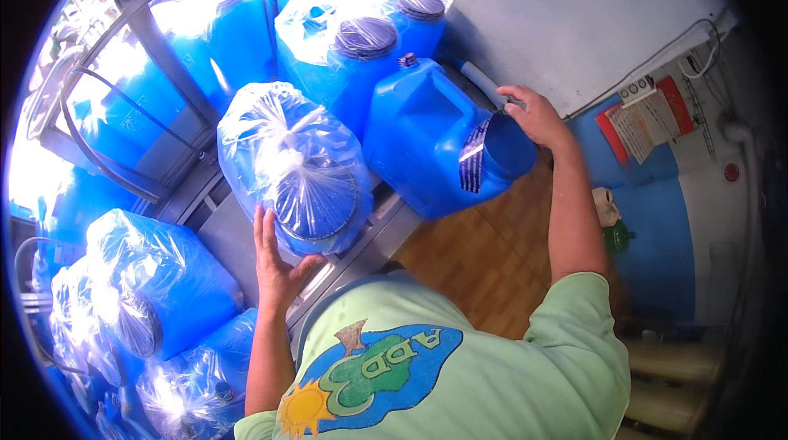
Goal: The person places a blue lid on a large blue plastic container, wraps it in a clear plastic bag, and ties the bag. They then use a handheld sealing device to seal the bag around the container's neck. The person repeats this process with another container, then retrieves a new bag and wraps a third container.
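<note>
A blue plastic water container [295, 169] with a wide round lid, wrapped in a clear plastic bag gathered on top, sits in front of me. My left hand [280, 264] is at its near side, fingers and thumb spread around the lower corner. To its right a blue plastic jug [418, 132] without a bag leans over the counter edge. It has a moulded handle, a small capped spout and a large blue cap [510, 146] with a striped seal strip beside it. My right hand [538, 117] is next to this cap, fingers apart; whether it touches the cap is hard to tell.
More blue containers [363, 40] in clear bags stand behind, and several bagged ones [166, 292] are at the left. A metal counter edge [381, 224] runs before me above a tiled floor [474, 261]. Metal-framed glass [178, 52] rises at the left; a white panel [566, 21] is at upper right.
</note>
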A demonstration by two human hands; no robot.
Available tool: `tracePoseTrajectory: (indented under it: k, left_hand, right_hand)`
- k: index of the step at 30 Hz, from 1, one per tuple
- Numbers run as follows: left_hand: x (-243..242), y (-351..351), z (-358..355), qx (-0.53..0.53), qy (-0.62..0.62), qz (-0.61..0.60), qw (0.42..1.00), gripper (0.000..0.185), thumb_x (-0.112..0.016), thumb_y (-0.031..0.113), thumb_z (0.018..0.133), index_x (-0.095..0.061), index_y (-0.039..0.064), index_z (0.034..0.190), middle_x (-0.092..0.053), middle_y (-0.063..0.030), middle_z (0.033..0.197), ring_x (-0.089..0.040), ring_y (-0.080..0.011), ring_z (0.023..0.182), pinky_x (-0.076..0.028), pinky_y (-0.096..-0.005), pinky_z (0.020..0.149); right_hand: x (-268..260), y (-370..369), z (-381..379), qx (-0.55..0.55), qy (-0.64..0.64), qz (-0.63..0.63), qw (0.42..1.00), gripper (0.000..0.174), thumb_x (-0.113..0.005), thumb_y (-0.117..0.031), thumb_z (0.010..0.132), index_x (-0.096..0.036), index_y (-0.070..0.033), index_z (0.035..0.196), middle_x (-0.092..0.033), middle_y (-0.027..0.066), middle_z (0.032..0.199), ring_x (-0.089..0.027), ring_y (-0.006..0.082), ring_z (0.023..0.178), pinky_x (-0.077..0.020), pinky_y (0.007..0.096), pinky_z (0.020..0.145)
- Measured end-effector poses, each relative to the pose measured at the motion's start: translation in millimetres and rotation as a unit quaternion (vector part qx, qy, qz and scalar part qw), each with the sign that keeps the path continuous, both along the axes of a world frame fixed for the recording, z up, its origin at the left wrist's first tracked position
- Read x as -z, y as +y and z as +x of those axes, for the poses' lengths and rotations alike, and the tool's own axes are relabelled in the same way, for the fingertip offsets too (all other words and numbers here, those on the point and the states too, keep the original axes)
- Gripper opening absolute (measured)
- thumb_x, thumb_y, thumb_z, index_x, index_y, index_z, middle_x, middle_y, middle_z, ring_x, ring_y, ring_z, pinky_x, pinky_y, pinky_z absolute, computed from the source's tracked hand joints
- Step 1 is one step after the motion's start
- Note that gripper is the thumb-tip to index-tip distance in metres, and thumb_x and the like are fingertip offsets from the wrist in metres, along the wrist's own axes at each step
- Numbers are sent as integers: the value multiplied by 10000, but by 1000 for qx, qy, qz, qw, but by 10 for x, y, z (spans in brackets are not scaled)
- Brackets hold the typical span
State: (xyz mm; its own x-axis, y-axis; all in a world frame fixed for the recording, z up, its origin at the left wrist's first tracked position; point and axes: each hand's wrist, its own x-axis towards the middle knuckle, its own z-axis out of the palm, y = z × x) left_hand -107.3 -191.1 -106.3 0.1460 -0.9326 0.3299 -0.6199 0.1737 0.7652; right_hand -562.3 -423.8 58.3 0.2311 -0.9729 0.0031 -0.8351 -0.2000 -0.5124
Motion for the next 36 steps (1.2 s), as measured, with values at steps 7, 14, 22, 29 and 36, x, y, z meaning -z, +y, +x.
tracePoseTrajectory:
  k: [7,14,22,29,36]
  left_hand:
    - [-414,203,-74,-90,-156,-64,982,1197,-988,389,516,-386,101,1510,-341,-250,1563,-336,-449,1438,-327,-536,1161]
    - [-999,287,-899,18,-59,-219,974,612,-829,347,818,-613,20,1288,-584,-232,1350,-585,-380,1218,-479,-448,1006]
    - [-976,-990,-2583,107,224,71,966,422,-747,263,925,-642,13,1248,-675,-125,1215,-652,-232,1079,-503,-360,948]
    - [-956,-953,-3081,190,462,201,843,446,-713,362,955,-645,14,1225,-710,-67,1075,-668,-158,966,-526,-323,888]
    - [-601,184,-3209,10,686,96,721,228,-620,228,1017,-635,54,1163,-719,-69,1018,-719,-168,827,-604,-335,746]
  right_hand:
    - [133,138,112,-95,131,-81,983,303,-616,-83,895,-702,-115,1184,-594,141,1375,-546,319,1295,-431,405,1102]
    - [54,-49,-14,-202,65,-80,974,153,-627,-17,868,-709,-55,992,-662,124,1199,-606,312,1191,-483,394,1027]
    - [-19,-140,-435,-326,-127,-150,925,164,-642,36,834,-707,-51,957,-675,103,1178,-618,317,1171,-487,405,1009]
    - [18,287,-423,-421,-184,-184,869,122,-704,-57,863,-739,-104,970,-680,106,1225,-591,313,1241,-432,461,1077]
    - [577,1272,-134,-348,-391,49,851,277,-641,-178,981,-654,-74,1238,-657,152,1221,-657,299,1097,-531,388,898]
